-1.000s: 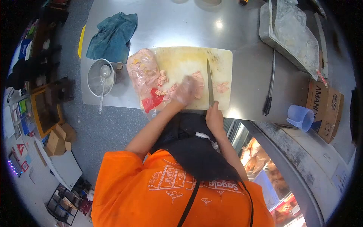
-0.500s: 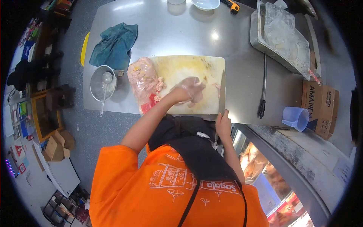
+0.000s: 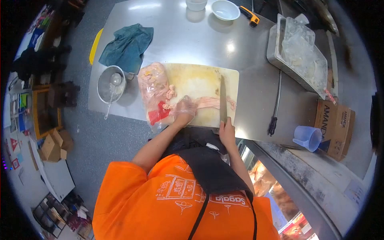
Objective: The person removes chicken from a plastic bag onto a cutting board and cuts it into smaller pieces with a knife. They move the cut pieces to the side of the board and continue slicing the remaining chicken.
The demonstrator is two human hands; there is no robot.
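Note:
My left hand [image 3: 185, 111], in a clear plastic glove, is closed on the left end of a pale pink meat strip [image 3: 208, 103]. The strip stretches rightward across the white cutting board [image 3: 192, 76]. In my right hand [image 3: 227, 131] is the handle of a large knife [image 3: 223, 96]; its blade points away from me and crosses the strip near its right end. A clear bag of pale meat [image 3: 153, 86], with a red patch, lies over the board's left side. Small meat pieces [image 3: 171, 92] sit beside the bag.
A metal bowl with a ladle [image 3: 111, 85] and a teal cloth [image 3: 127, 45] are at left. Beyond the board are a white bowl [image 3: 225, 10] and an orange-black device [image 3: 249, 17]. Right: metal tray [image 3: 274, 50], cable [image 3: 277, 100], plastic jug [image 3: 307, 138] and cardboard box [image 3: 335, 130].
My left hand has moved left and nearer my body, and the strip now lies extended. The knife has shifted left from the board's right edge onto the strip.

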